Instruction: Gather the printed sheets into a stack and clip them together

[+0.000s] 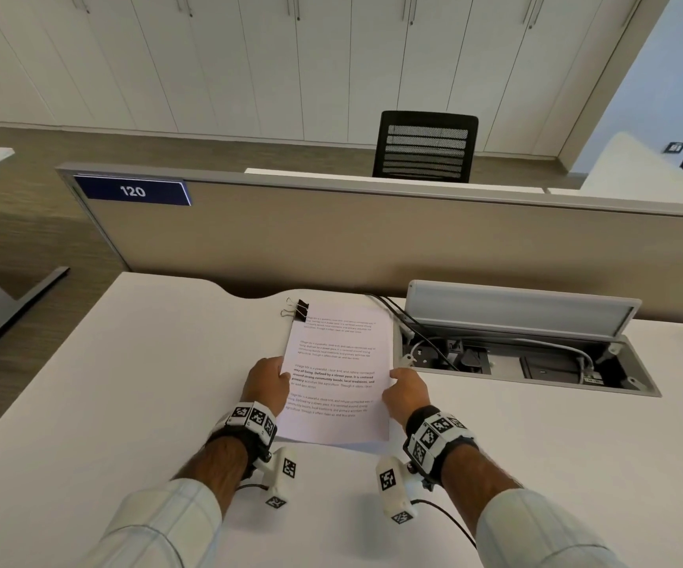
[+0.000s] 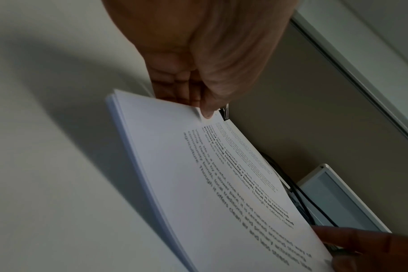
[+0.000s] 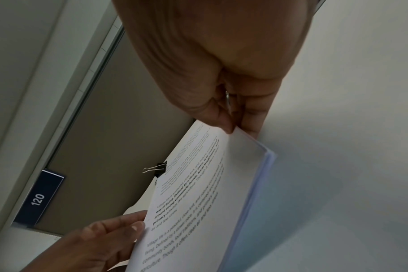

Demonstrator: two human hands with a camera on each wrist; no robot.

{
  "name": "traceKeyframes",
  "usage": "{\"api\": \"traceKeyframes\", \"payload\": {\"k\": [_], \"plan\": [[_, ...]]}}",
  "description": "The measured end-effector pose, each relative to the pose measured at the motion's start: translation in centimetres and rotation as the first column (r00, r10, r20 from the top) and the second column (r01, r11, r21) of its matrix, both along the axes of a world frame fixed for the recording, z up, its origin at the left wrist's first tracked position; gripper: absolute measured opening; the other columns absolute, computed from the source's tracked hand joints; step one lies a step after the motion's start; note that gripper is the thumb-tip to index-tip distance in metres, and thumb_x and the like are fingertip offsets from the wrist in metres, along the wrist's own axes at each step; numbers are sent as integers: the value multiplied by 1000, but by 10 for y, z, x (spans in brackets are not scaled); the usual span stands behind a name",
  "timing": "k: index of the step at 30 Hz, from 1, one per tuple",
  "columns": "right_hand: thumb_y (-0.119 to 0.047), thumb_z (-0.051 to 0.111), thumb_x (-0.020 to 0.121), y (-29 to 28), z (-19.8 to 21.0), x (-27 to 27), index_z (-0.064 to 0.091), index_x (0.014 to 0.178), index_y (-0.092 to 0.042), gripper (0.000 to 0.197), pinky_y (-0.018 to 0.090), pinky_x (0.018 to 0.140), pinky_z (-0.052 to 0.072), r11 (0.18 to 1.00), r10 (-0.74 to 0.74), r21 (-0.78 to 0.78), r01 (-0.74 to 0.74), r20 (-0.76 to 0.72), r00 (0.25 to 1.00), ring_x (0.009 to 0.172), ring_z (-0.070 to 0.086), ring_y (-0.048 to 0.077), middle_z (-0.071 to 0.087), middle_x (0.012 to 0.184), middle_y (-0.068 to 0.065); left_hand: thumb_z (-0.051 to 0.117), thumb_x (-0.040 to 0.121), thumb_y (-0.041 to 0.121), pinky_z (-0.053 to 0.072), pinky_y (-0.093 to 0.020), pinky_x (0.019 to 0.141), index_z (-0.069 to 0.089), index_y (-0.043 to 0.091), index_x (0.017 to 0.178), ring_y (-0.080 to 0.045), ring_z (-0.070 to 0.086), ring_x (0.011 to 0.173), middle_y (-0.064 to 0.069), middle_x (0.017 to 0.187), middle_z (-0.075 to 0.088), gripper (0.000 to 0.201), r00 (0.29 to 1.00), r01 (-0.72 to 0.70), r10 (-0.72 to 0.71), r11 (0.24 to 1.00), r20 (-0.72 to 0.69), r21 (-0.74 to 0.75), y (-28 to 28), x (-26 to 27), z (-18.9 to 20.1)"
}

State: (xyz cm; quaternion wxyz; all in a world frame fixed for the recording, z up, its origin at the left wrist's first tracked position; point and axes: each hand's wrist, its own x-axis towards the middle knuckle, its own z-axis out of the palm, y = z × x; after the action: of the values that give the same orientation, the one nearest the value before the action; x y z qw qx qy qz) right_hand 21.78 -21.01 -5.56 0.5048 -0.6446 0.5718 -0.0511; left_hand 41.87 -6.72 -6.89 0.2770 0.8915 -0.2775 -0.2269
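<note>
Both forearms in pale striped sleeves enter from 6 o'clock, each wrist strapped with a black band carrying black-and-white marker tags. Left hand [image 1: 268, 383] pinches the left long edge of the white stack of printed sheets [image 1: 338, 375], thumb on top, fingers curled underneath. Right hand [image 1: 407, 389] pinches the right long edge the same way, thumb tip on the top page. Stack sits at the centre of the white desk [image 1: 106, 383], squared up, near short edge lifted a little off the surface, far end toward 12 o'clock. Black binder clips with silver wire handles [image 1: 297, 310] lie at the stack's far left corner, about 11 o'clock from the hands, touching or just beside the paper; cannot tell whether any grips the sheets. At 2 o'clock an open grey cable tray [image 1: 528, 354] with its lid raised, black cables running in. Beyond, a beige divider panel with a dark blue "120" sign [image 1: 133, 191] at 10 o'clock, black mesh office chair [image 1: 426, 145] at 12.
</note>
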Motion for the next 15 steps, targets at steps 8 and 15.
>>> {"api": "traceKeyframes", "payload": {"k": [8,15], "plan": [[-1,51,97,0,8,1,52,139,-2,42,50,103,55,995,83,-50,-86,-60,995,122,59,35,56,140,19,56,96,26,55,-39,89,63,8,123,-32,63,104,-16,118,58,33,999,23,-27,997,42,78,-2,-1,0],[-17,55,99,2,14,-17,56,140,-4,42,34,110,41,946,255,-150,-286,-194,947,135,52,29,55,147,14,53,100,32,45,-42,108,46,6,143,-32,51,131,-15,149,42,51,998,35,-40,993,41,117,9,-7,9]]}}
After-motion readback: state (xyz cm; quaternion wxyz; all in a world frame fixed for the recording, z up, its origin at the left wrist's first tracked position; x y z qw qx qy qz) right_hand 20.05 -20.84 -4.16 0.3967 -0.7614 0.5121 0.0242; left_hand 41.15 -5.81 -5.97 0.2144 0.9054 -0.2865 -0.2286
